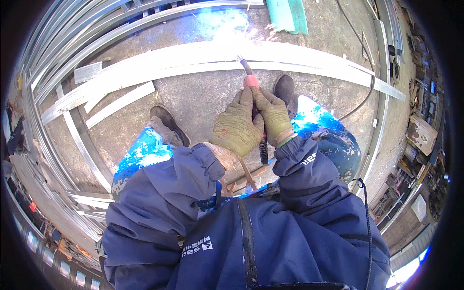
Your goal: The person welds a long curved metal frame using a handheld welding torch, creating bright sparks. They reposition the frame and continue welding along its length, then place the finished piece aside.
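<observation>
Both my hands wear yellow-green work gloves and are wrapped round a welding torch (251, 80) with a red front part and a dark bent neck. My left hand (238, 124) grips it from the left, my right hand (273, 115) from the right, fingers meeting on the handle. The torch's black cable (264, 152) runs back below my hands. At the nozzle tip a white-blue arc glares and throws sparks. It burns at a long pale metal beam (309, 58) that lies crosswise ahead of me. The exact spot under the arc is washed out by glare.
Long metal bars (72, 53) lie stacked at the left. Short metal strips (121, 104) rest near the beam. A green sheet (287, 15) lies beyond it. A black cable (371, 84) loops over the beam at the right. My shoes (169, 124) stand this side of it.
</observation>
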### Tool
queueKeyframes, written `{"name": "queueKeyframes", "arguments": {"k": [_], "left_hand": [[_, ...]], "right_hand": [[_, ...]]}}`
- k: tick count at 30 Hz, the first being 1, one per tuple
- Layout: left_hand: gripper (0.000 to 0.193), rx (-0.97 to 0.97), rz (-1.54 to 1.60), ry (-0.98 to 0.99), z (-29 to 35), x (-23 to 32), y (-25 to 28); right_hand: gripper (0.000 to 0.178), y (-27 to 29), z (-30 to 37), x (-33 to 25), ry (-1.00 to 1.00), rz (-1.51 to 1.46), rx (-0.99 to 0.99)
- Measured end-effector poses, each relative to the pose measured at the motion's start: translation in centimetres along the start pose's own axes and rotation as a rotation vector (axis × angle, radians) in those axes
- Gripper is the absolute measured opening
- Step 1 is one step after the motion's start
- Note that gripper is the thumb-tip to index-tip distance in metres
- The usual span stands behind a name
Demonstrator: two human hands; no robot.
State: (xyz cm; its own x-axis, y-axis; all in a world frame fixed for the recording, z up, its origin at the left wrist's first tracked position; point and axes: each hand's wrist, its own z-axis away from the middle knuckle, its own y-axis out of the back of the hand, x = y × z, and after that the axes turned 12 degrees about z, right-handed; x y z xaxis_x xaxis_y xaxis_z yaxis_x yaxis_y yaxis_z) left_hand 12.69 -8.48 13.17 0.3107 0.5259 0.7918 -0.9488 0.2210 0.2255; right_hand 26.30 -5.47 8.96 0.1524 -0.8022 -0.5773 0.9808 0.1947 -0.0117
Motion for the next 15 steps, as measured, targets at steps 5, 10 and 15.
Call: {"name": "queueKeyframes", "arguments": {"k": [5,10,15], "left_hand": [[0.066,0.018,-0.025,-0.014,0.0,-0.2,-0.1],[0.067,-0.014,-0.036,0.024,-0.1,0.0,0.2],[0.065,-0.04,-0.032,0.03,-0.3,0.2,0.2]], "right_hand": [[0.043,-0.1,-0.6,0.4,0.01,0.02,0.029],[0.047,-0.3,-0.3,-0.1,0.009,-0.006,0.035],[0.049,-0.6,0.2,-0.5,0.024,-0.066,0.044]]}}
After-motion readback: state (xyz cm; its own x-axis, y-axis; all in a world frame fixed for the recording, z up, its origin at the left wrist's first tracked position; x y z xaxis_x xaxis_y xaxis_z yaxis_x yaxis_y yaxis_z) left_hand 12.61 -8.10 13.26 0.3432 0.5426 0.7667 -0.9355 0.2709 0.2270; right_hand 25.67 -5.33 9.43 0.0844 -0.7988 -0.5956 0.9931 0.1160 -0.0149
